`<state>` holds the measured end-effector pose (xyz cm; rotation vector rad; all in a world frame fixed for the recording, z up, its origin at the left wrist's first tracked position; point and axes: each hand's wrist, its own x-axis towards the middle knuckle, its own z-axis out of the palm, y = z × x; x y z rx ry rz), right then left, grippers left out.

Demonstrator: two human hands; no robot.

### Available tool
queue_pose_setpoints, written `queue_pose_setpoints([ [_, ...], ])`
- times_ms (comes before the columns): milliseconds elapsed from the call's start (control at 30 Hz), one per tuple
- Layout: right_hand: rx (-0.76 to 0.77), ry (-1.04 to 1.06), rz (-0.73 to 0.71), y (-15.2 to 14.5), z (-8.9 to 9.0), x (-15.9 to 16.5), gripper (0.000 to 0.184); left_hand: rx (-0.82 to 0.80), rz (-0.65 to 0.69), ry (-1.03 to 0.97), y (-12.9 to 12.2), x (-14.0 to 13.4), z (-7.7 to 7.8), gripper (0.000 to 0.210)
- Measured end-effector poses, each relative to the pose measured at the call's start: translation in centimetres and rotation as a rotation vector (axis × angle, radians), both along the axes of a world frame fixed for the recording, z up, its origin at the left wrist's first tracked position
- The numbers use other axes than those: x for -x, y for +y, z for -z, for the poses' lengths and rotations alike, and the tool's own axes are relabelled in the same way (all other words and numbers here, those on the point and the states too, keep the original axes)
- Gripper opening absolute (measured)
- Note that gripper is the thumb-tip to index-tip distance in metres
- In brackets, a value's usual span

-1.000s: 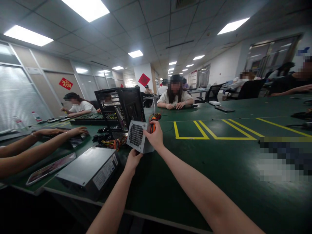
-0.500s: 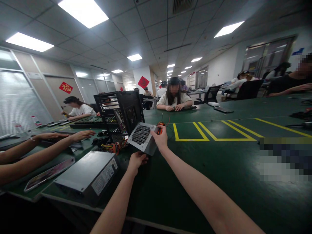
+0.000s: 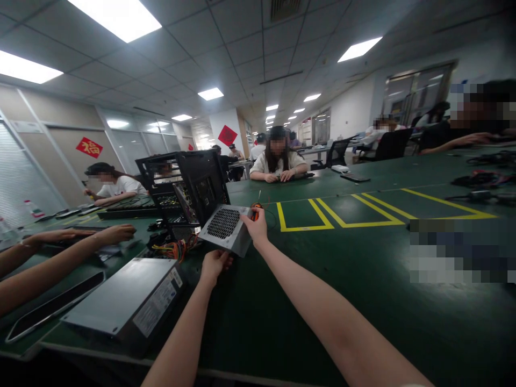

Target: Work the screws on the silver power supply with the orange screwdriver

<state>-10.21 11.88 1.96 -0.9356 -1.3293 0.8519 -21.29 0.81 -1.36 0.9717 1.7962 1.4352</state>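
Both of my hands hold a grey power supply unit (image 3: 226,228), tilted, with its perforated vent face towards me. My left hand (image 3: 215,264) is closed on its lower edge, the fingertips partly hidden beneath. On the upper right side my right hand (image 3: 255,223) grips it with the thumb on the vent face. Orange and black wires (image 3: 257,208) show just behind that hand. Directly behind the unit stands a black open computer case (image 3: 183,188). A second power supply (image 3: 124,293), with a white label on its side, lies left of my left forearm.
Coloured cables (image 3: 173,250) lie by the case's foot. At the left, another person's hands (image 3: 115,235) reach over a dark device, near a phone-like slab (image 3: 56,306). Yellow tape outlines (image 3: 306,229) mark the green table (image 3: 322,269). A person (image 3: 278,161) sits opposite.
The whole view has shifted, so most things sit further left in the picture. My grip on the power supply looks the same. The neighbour's hands at the left have moved slightly.
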Motion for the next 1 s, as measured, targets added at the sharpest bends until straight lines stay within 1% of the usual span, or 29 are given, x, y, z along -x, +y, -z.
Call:
queue_pose_setpoints([
  [100,0.089,-0.086,-0.028,1.6,0.6,-0.1,0.031,0.007,0.039,0.119,0.2,0.3,0.0,0.019],
  [200,0.157,-0.187,-0.067,2.6,0.8,-0.5,0.031,0.004,0.061,0.21,0.2,0.5,0.2,0.022],
  [267,0.181,-0.264,-0.087,2.9,0.5,-1.1,0.031,-0.004,0.06,0.253,0.0,0.6,0.4,0.025],
  [367,0.187,-0.387,-0.071,2.8,-0.8,-2.8,0.03,-0.025,0.042,0.318,-0.8,0.7,0.6,0.026],
  [433,0.162,-0.469,-0.045,2.4,-1.9,-4.7,0.03,-0.039,0.03,0.374,-1.4,0.3,0.6,0.024],
  [500,0.107,-0.559,-0.057,1.5,-2.9,-7.2,0.029,-0.061,0.03,0.436,-1.8,-0.6,0.3,0.023],
  [567,0.048,-0.661,-0.104,-0.1,-3.6,-10.2,0.029,-0.087,0.031,0.528,-2.0,-1.7,0.0,0.02],
  [600,0.024,-0.712,-0.129,-1.2,-3.7,-11.9,0.021,-0.088,0.021,0.634,-2.0,-2.3,-0.2,0.02],
  [633,-0.001,-0.764,-0.158,-2.4,-3.7,-13.7,0.018,-0.067,0.003,0.698,-2.0,-2.8,-0.3,0.02],
  [667,-0.023,-0.811,-0.188,-3.7,-3.5,-15.5,0.018,-0.04,-0.016,0.727,-1.9,-3.1,-0.4,0.021],
  [733,-0.045,-0.886,-0.24,-6.1,-2.5,-19.1,0.019,0.004,-0.067,0.702,-1.7,-3.2,-0.4,0.021],
  [800,-0.042,-0.944,-0.283,-7.8,-1.1,-22.3,0.022,0.017,-0.116,0.656,-1.4,-2.7,-0.2,0.02],
  [833,-0.034,-1.003,-0.304,-8.3,-0.3,-23.6,0.026,0.019,-0.134,0.642,-1.3,-2.4,-0.1,0.02],
  [900,0.03,-1.063,-0.271,-8.8,1.2,-25.6,0.036,0.029,-0.156,0.628,-1.1,-1.9,0.0,0.019],
  [933,0.04,-1.074,-0.279,-8.8,1.9,-26.2,0.038,0.036,-0.163,0.626,-1.0,-1.8,0.0,0.019],
  [1000,0.025,-1.068,-0.268,-8.6,2.8,-26.6,0.032,0.049,-0.17,0.635,-0.8,-1.7,-0.1,0.017],
])
